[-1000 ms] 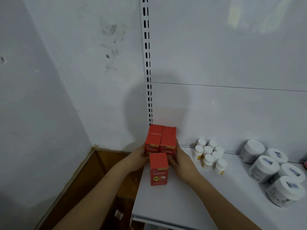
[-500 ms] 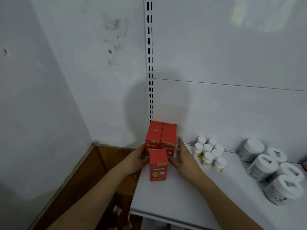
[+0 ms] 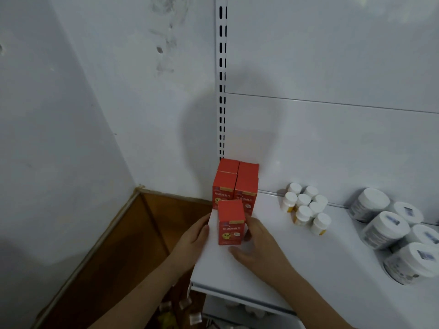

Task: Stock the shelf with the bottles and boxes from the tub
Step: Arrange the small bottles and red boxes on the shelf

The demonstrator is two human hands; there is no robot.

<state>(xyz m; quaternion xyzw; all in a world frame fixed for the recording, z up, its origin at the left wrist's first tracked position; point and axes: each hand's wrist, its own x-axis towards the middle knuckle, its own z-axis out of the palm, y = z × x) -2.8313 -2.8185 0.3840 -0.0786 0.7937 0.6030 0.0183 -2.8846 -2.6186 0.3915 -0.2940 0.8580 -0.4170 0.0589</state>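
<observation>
Loosely cupped by the right hand (image 3: 257, 245), the front red box (image 3: 231, 222) is being drawn back from the stacked red boxes (image 3: 235, 184) at the shelf (image 3: 297, 262) corner; both hands have retreated from that stack. Beside the box, the left hand (image 3: 192, 238) is being held open. White bottles (image 3: 305, 210) and jars (image 3: 392, 231) are crowding the space right of the stack.

Red boxes (image 3: 234, 186) with a yellow, possibly cartoon, motif, white-capped bottles (image 3: 306, 210), white shelf (image 3: 261, 269)
</observation>
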